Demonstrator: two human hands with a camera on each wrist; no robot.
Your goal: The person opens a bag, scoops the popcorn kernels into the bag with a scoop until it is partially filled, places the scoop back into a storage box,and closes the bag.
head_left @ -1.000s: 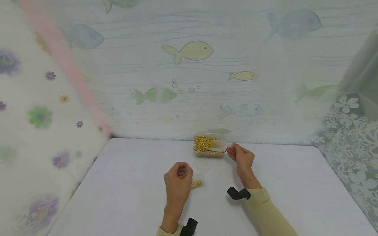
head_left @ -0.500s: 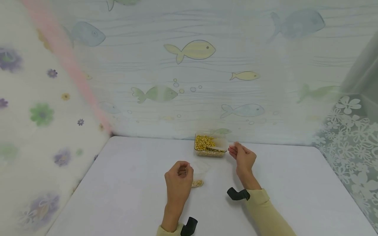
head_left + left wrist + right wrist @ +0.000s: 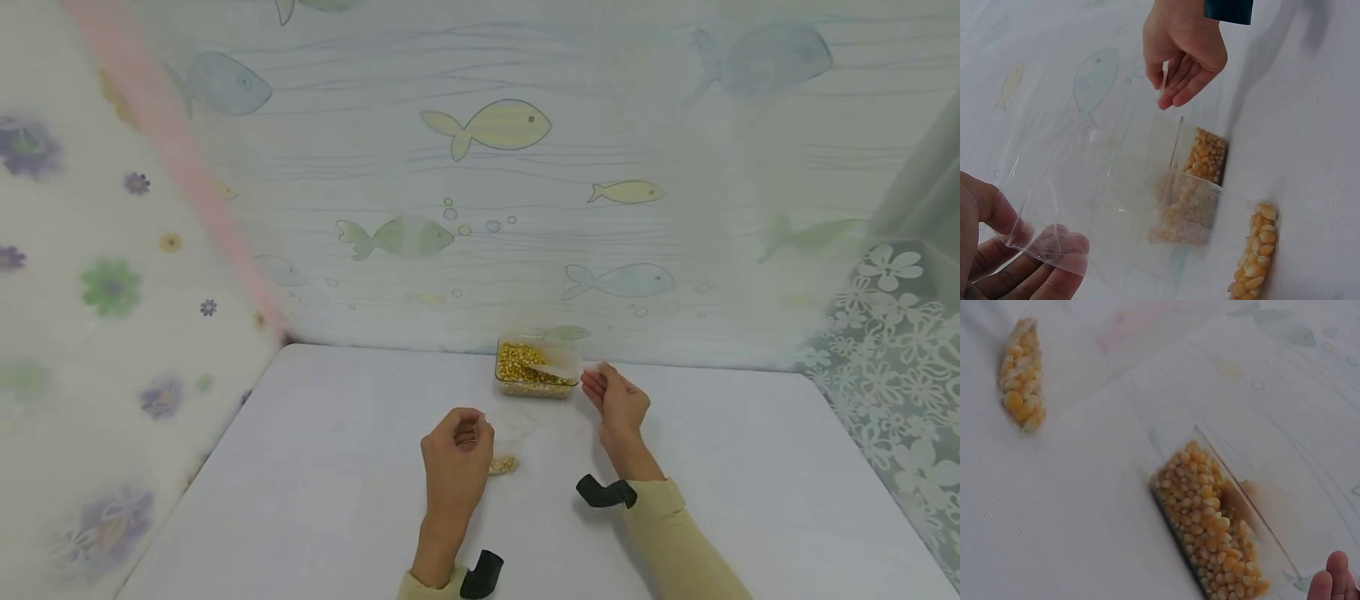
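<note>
In the head view my left hand [image 3: 455, 454] pinches the mouth of a clear plastic bag [image 3: 1116, 206] between thumb and fingers. Yellow corn kernels [image 3: 1254, 256] lie in the bag's bottom, low over the white table. Farther back, a clear rectangular container [image 3: 536, 390] stands nearly full of corn kernels [image 3: 517, 361]. A whitish translucent scoop [image 3: 558, 372] slants into the corn at the container's right side. My right hand [image 3: 624, 406] pinches the scoop's handle just beyond the right rim. In the right wrist view only fingertips [image 3: 1337, 575] of that hand show.
The white table [image 3: 330, 483] ends at the back against a fish-print curtain [image 3: 495, 183]. The container stands close to that back edge. A flower-print curtain [image 3: 105, 333] hangs at left, and a lacy white-flower cloth [image 3: 892, 367] at right. Each wrist wears a black mount [image 3: 603, 492].
The scoop's blade has tilted in the corn and now shows narrower, its edge slanting down to the right. Both hands keep their grips. The view has shifted slightly.
</note>
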